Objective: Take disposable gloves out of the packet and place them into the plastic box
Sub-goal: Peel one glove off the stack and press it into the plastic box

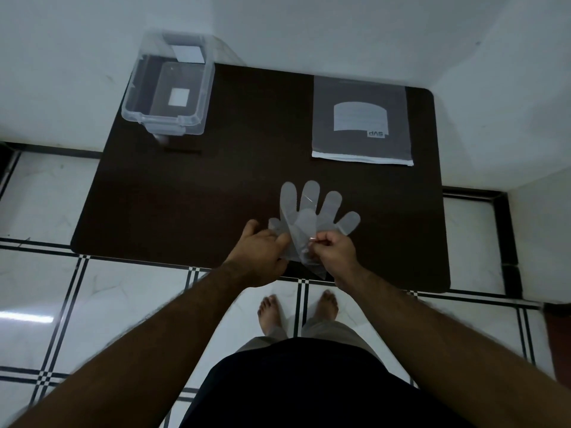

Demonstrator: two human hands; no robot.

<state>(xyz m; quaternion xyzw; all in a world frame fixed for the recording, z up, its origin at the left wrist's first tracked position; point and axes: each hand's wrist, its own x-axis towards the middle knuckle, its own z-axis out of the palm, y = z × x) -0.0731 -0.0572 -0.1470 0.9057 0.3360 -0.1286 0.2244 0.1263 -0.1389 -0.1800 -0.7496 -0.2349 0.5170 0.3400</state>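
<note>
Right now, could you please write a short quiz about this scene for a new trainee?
1. True or false: the plastic box already holds several gloves.
2. Which hands pinch the glove? A) left only B) right only C) both
3. Fill in: the packet lies on the table's far ____ side.

Key: 1. False, no glove shows inside it. 2. C, the left hand and right hand grip its cuff end. 3. right.
</note>
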